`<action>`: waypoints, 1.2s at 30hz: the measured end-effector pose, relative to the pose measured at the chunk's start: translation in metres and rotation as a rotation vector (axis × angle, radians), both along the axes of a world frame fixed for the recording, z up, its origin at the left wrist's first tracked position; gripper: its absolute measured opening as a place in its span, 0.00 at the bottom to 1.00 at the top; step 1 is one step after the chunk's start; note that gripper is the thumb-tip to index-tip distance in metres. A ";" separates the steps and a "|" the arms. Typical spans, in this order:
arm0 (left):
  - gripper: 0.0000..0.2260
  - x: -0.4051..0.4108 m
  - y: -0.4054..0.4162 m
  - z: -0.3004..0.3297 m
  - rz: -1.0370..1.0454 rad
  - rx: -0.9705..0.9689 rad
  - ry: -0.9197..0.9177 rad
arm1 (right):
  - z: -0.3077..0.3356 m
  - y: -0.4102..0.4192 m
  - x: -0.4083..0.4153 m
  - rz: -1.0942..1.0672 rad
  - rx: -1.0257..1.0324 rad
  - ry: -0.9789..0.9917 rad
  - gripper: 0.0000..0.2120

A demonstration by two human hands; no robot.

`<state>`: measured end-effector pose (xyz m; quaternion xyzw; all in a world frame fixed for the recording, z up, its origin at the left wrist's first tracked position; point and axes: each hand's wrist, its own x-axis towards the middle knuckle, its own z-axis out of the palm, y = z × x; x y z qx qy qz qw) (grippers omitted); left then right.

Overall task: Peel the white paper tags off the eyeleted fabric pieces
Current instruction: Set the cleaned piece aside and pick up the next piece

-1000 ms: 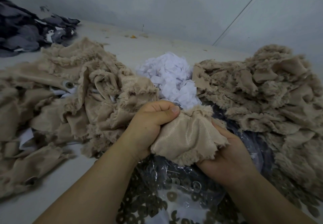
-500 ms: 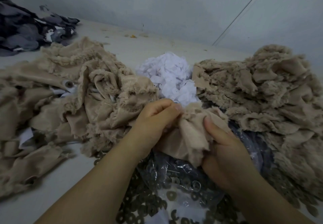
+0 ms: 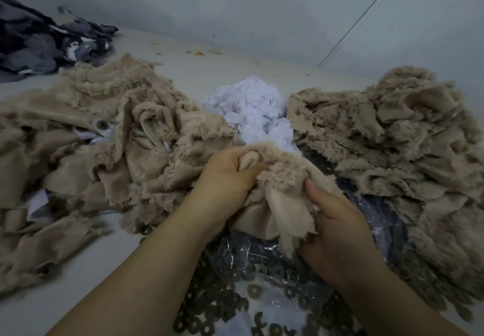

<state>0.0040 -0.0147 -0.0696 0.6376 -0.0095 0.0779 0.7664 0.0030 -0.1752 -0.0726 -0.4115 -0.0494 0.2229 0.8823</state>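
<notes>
Both hands hold one beige fleece fabric piece (image 3: 277, 204) above the table's near middle. My left hand (image 3: 225, 181) grips its upper edge, fingers curled into the cloth. My right hand (image 3: 337, 220) holds its lower right side, thumb pressed on top. No tag or eyelet shows on this piece. A heap of peeled white paper tags (image 3: 251, 110) lies just behind. On the left sits a pile of beige pieces (image 3: 104, 139), one showing a metal eyelet (image 3: 102, 124) and white paper. Another beige pile (image 3: 392, 136) lies on the right.
A clear plastic bag of metal eyelet rings (image 3: 262, 283) lies under my hands at the near edge. Dark grey fabric scraps (image 3: 39, 42) are heaped at the far left. A grey wall (image 3: 262, 8) closes the back of the pale table (image 3: 209, 68).
The held piece has been turned and bunched, its fuzzy side now showing on top. My right thumb came over the cloth and my left fingers dug into its upper edge.
</notes>
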 end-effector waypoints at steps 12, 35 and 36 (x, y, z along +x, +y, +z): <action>0.12 -0.003 -0.001 0.000 0.577 0.713 -0.482 | -0.009 0.005 0.002 -0.109 -0.092 -0.173 0.14; 0.16 -0.003 -0.011 -0.003 0.018 0.245 -0.214 | -0.015 0.003 0.000 -0.151 -0.349 -0.290 0.15; 0.14 -0.003 -0.010 -0.003 0.014 0.283 -0.231 | -0.015 0.002 0.000 -0.155 -0.329 -0.273 0.16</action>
